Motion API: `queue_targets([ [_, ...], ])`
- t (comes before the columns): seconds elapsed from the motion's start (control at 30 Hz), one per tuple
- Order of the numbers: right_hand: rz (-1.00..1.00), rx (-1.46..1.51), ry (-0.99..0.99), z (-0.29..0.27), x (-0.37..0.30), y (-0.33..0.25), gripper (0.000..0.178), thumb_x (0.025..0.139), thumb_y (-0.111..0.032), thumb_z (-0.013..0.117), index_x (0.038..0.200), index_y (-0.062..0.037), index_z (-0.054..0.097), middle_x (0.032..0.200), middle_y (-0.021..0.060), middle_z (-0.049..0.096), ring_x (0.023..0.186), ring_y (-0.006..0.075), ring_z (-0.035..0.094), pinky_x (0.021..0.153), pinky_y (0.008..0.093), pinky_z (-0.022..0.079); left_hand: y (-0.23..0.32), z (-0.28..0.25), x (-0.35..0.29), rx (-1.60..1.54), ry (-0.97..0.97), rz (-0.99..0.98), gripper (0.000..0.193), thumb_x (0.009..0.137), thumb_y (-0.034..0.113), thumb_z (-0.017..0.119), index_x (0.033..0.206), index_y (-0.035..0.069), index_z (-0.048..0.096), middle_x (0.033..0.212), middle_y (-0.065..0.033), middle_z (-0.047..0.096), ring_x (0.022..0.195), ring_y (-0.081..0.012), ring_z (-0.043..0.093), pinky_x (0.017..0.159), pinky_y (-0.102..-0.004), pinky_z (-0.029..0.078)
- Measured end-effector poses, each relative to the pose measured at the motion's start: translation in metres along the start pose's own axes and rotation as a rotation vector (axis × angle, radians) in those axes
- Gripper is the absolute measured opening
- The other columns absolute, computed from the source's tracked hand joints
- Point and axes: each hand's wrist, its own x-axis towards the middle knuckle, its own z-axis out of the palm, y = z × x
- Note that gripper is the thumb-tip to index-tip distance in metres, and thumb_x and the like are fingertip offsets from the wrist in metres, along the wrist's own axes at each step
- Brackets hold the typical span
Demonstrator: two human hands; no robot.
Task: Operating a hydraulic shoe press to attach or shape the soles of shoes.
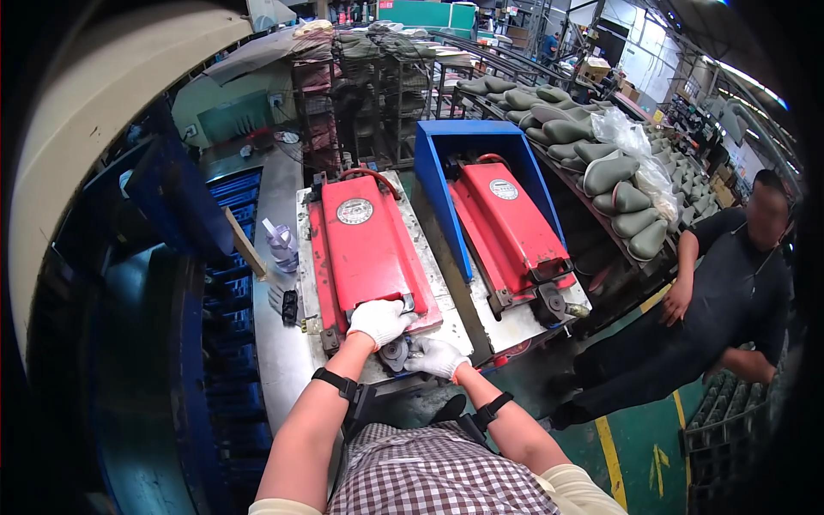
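Observation:
Both my hands wear white work gloves and are at the front end of a long red machine cover (371,245). My left hand (379,323) curls over the cover's front edge, its fingertips partly hidden. Just below it, a dark grey metal piece with a round boss (394,354) sticks out from the machine's front. My right hand (436,357) is at the right side of this piece, fingers bent and closed against its edge. The machine rests on a worn pale metal plate (438,283).
A second red machine (508,221) stands to the right inside a blue metal guard (470,129). A clear bottle (281,247) stands on the left. Grey-green shoe-shaped pieces (608,173) fill a rack behind. A person in dark clothing (687,300) is at right.

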Motion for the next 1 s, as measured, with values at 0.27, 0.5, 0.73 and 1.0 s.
queue_targets([
  [0.27, -0.042, 0.133, 0.004, 0.012, 0.016, 0.031, 0.064, 0.08, -0.044, 0.079, 0.128, -0.0045, 0.066, 0.113, 0.0171, 0.075, 0.104, 0.0286, 0.071, 0.094, 0.0367, 0.053, 0.007, 0.006, 0.0, 0.014, 0.061, -0.002, 0.052, 0.097, 0.057, 0.055, 0.104, 0.008, 0.072, 0.097, -0.019, 0.075, 0.094, -0.038, 0.072, 0.084, -0.049, 0.054],
  [0.5, -0.022, 0.036, 0.022, 0.01, 0.003, 0.02, 0.062, 0.081, -0.044, 0.077, 0.129, -0.006, 0.066, 0.114, 0.018, 0.075, 0.105, 0.0313, 0.071, 0.095, 0.0382, 0.053, 0.003, 0.015, -0.007, 0.028, 0.093, 0.026, 0.051, 0.097, 0.056, 0.055, 0.102, 0.007, 0.071, 0.093, -0.0191, 0.075, 0.09, -0.038, 0.072, 0.082, -0.0491, 0.054],
  [0.73, -0.074, 0.14, 0.025, 0.0, -0.011, -0.003, 0.045, 0.084, -0.035, 0.076, 0.117, -0.0056, 0.069, 0.101, 0.0146, 0.075, 0.096, 0.0243, 0.07, 0.089, 0.038, 0.055, -0.001, 0.013, -0.007, -0.015, 0.189, 0.092, 0.044, 0.098, 0.051, 0.055, 0.098, 0.009, 0.068, 0.093, -0.0183, 0.074, 0.089, -0.038, 0.072, 0.081, -0.0503, 0.054],
  [1.0, -0.077, 0.515, 0.491, -0.005, 0.021, 0.018, 0.038, 0.097, -0.028, 0.068, 0.122, -0.0009, 0.063, 0.092, 0.0096, 0.07, 0.085, 0.0179, 0.066, 0.081, 0.0343, 0.054, 0.001, 0.01, 0.001, 0.018, 0.113, 0.029, 0.043, 0.099, 0.05, 0.055, 0.101, 0.009, 0.067, 0.091, -0.0186, 0.073, 0.089, -0.0383, 0.071, 0.08, -0.0501, 0.054],
])
